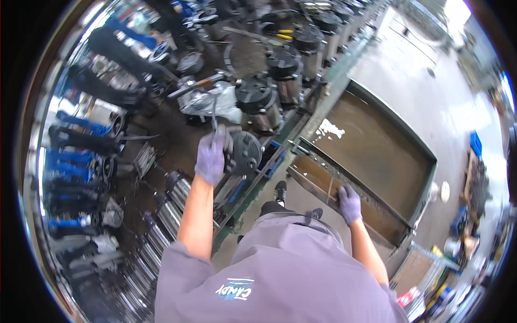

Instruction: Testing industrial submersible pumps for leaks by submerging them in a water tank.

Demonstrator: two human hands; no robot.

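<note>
My left hand [211,156], in a purple glove, is closed around the handle of a slim metal tool [214,116] that rises from my fist toward the workbench. Right beside that hand sits a dark round metal part [246,152] on the bench. My right hand [349,203], also gloved in purple, rests on the steel rim of a water tank [323,185], fingers laid over the edge and holding nothing else. My grey shirt and dark shoes show below.
Several dark cylindrical metal assemblies [258,97] stand in a row along the bench. Shiny steel cylinders [167,215] lie at lower left, blue and black parts [75,161] at far left. The tank holds brown water [371,151]. A blue crate [476,143] sits at right.
</note>
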